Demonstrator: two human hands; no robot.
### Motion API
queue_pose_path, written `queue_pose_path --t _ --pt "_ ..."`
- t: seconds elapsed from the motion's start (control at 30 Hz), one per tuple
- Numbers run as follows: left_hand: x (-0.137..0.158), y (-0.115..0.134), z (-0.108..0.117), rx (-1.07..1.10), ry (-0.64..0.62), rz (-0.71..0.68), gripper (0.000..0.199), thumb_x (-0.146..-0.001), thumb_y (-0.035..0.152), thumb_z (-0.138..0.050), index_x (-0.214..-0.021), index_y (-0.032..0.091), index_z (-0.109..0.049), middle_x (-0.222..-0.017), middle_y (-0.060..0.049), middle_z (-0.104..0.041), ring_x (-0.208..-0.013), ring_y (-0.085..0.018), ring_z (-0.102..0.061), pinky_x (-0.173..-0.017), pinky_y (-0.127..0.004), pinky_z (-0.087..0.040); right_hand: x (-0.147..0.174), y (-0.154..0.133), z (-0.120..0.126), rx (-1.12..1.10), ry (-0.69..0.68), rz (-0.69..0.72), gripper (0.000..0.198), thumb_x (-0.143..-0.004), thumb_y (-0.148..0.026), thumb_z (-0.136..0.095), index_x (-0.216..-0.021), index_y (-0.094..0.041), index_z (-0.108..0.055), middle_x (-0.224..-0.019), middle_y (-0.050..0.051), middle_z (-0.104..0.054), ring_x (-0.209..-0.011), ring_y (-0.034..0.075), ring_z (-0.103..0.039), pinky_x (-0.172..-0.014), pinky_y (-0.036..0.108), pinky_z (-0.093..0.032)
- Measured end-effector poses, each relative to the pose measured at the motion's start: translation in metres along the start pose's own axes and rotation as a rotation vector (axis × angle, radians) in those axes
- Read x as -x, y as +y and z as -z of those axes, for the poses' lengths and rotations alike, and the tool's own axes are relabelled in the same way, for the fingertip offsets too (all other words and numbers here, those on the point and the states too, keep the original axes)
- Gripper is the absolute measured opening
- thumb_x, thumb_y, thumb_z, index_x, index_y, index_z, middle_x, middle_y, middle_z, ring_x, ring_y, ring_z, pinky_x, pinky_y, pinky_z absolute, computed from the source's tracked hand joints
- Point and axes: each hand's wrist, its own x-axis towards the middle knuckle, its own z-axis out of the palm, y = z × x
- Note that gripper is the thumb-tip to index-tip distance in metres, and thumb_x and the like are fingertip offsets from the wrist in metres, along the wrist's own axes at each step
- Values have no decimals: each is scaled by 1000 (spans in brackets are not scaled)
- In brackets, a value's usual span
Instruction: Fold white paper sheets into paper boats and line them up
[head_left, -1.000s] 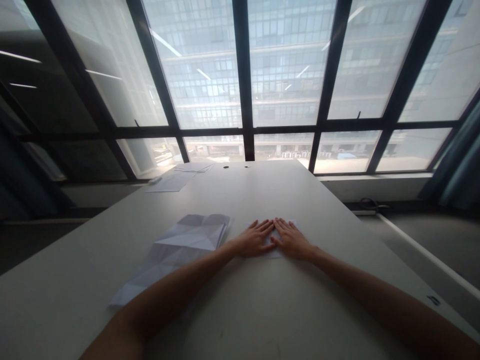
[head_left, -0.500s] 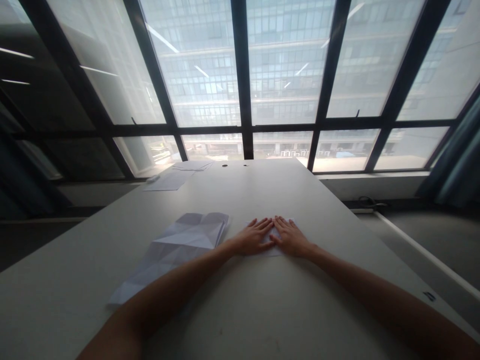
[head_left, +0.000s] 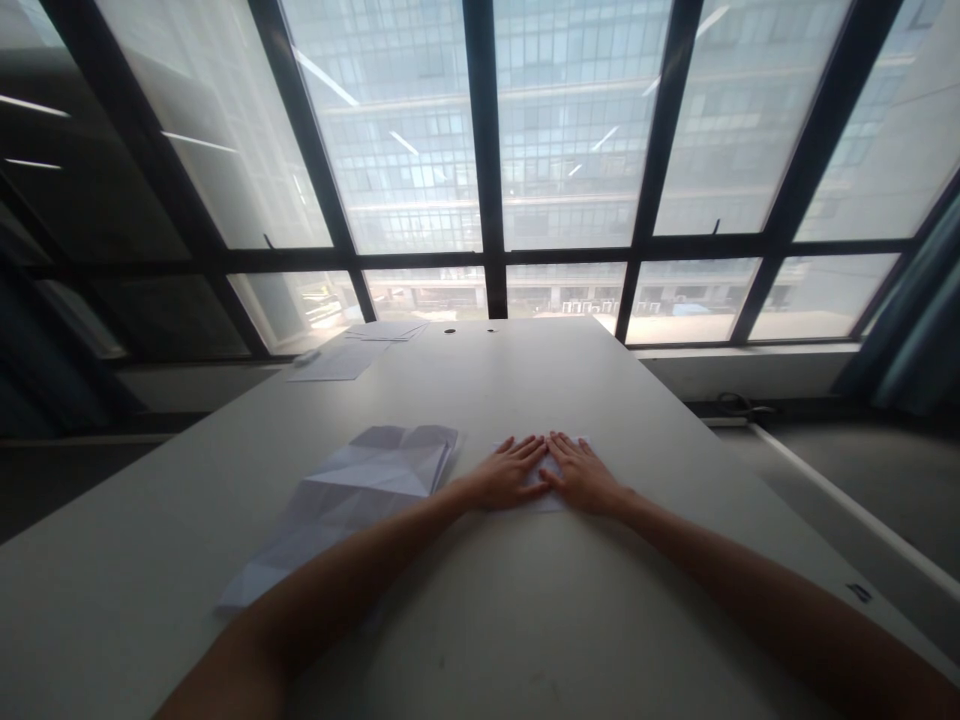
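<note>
1. Hands, one pair, bare: left hand (head_left: 504, 478) and right hand (head_left: 583, 482), palms down, fingers extended and laid flat, curled around nothing. Fingertips nearly meet at the far side, thumbs at the near side, with a narrow gap between.

2. Table (head_left: 525, 380), white: beneath both hands, running well beyond them and back under the arms.

3. Creased paper (head_left: 367, 478), large, layered along its right edge: left of the pair, near the left hand, well apart from the right hand. Long axis slants from near left to far right. Left forearm (head_left: 360, 565) crosses over its near part in my sight; whether they touch, I cannot tell.

4. Loose sheets (head_left: 334, 362), flat: beyond the hands and to their left, well apart from them.

5. Small paper (head_left: 549, 466), white: directly under both hands, neither one nearer. Part shows in the gap; edges show beyond the fingers and just nearer than the thumbs. Long axis covered by the palms; from where I stand, cannot tell.
</note>
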Motion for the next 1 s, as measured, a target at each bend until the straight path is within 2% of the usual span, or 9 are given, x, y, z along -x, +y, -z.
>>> queue_pose_path --t 0.4,0.63,0.83,0.9,1.0 --pt "-1 -5 -4 -7 13 -5 74 -97 63 -34 -157 26 -11 -161 -9 -18 -149 -27 -17 -121 -46 -11 -1 3 -4 21 14 -2 70 -98 -52 -30 -155 -13 -24 -161 13 -21 -150 23 -13 -119 45 -8" --pt "-1 -11 -6 -39 -53 4 80 -95 67 -30 -157 20 -12 -162 -12 -13 -150 -27 -13 -120 -45 -8 -5 17 -7 64 26 -163 74 -97 -53 -26 -153 -5 -25 -161 17 -17 -150 26 -10 -119 50 -5" --pt "-2 -9 -5 -42 -61 3 80 -95 67 -30 -157 21 -12 -162 -11 -13 -150 -27 -12 -120 -46 -7 -12 38 -5 109 127 -330 72 -96 -49 -30 -152 -2 -28 -160 21 -20 -149 31 -11 -116 57 -2" --pt "-2 -9 -5 -42 -56 0 80 -95 68 -30 -157 20 -13 -162 -12 -13 -150 -27 -13 -120 -46 -7 -13 45 -4 136 201 -377 72 -95 -45 -33 -152 -1 -26 -160 22 -21 -149 32 -12 -117 57 -2" --pt "-2 -9 -4 -50 -53 -1 81 -95 68 -29 -157 19 -13 -162 -12 -13 -150 -28 -13 -120 -46 -8 -13 50 0 178 334 -370 68 -94 -37 -36 -151 0 -26 -159 21 -23 -148 31 -14 -117 55 -6"
